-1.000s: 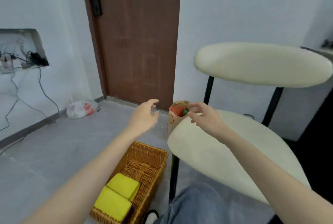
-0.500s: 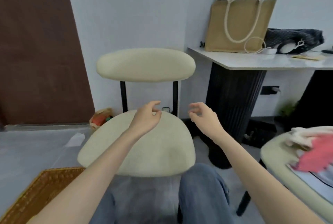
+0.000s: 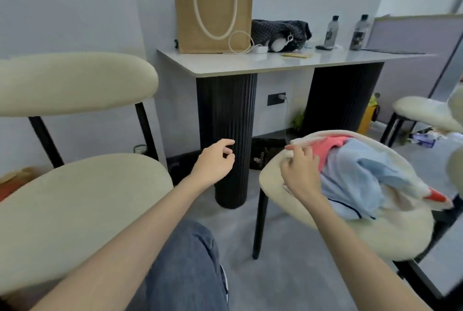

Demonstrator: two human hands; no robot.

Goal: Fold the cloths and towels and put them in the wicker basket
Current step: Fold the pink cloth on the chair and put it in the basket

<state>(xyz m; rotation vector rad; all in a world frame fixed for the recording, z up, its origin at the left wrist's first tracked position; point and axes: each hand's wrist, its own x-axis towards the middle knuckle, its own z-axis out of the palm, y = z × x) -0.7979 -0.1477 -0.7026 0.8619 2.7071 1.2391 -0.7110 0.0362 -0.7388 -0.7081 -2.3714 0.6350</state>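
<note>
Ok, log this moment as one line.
phase: reaching for cloth | left hand: free, holds nothing | right hand: fingers on cloth pile, grip unclear | pile: on right chair seat | wicker basket: out of view

chair seats [image 3: 82, 200] cream | cloth [image 3: 355, 180] light blue | towel [image 3: 330, 145] coral pink | tote bag [image 3: 213, 15] tan

You are in what looks like a lived-in home room: cream padded chairs [image 3: 82, 200] stand beside a pale-topped table [image 3: 225, 63] on fluted black legs, with a jute tote bag [image 3: 213, 10], two bottles [image 3: 331, 30] and a wall socket [image 3: 276, 98] against plain walls.
</note>
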